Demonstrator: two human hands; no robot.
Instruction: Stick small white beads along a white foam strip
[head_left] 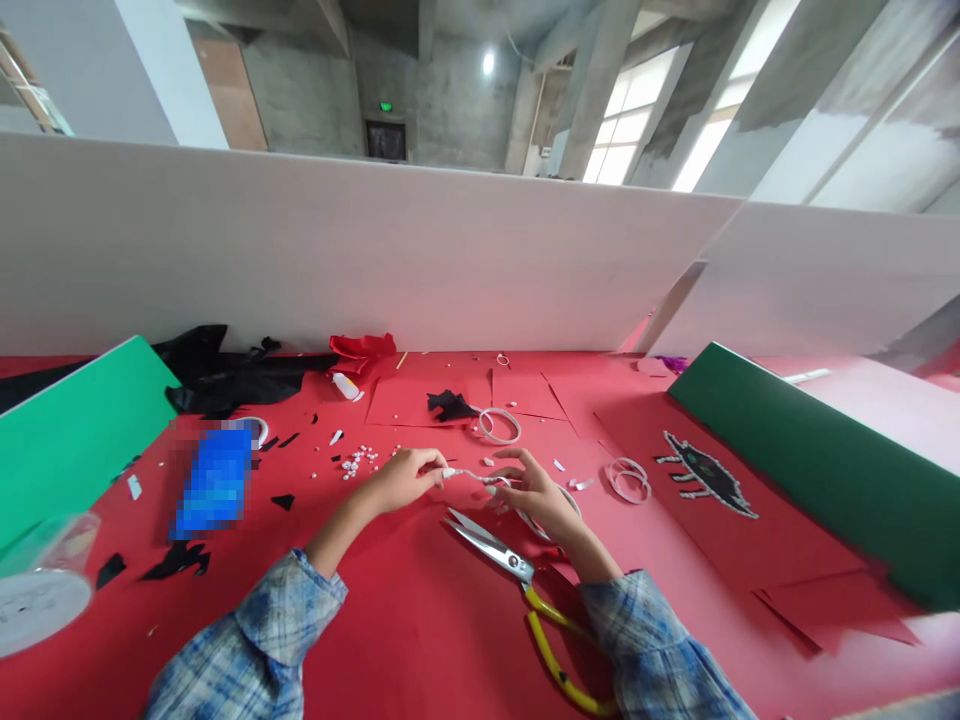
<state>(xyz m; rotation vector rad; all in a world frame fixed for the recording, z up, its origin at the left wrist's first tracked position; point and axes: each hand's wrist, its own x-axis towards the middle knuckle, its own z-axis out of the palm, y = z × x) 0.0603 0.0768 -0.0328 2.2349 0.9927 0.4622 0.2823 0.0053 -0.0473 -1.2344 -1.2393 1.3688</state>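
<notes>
My left hand (411, 477) is closed in a pinch on the white end of a thin twisted white cord (472, 476). The cord runs across to my right hand (534, 492), whose thumb and fingers are curled around it, with the index finger raised. Part of a white ring or coil (568, 500) shows beneath the right hand, which hides the rest. Just below the hands lie scissors (514, 562) with yellow handles, blades parted; my right sleeve covers part of a handle. White beads (360, 460) are scattered to the left of my left hand.
White rings lie behind (500, 426) and to the right (628, 481). Farther right, a black animal cut-out (705, 470) with a white edge rests on red paper. Green boards (75, 450) stand at both sides. Black scraps (232, 380), a small white bottle (346, 387) and a clear tub (45, 590) are left.
</notes>
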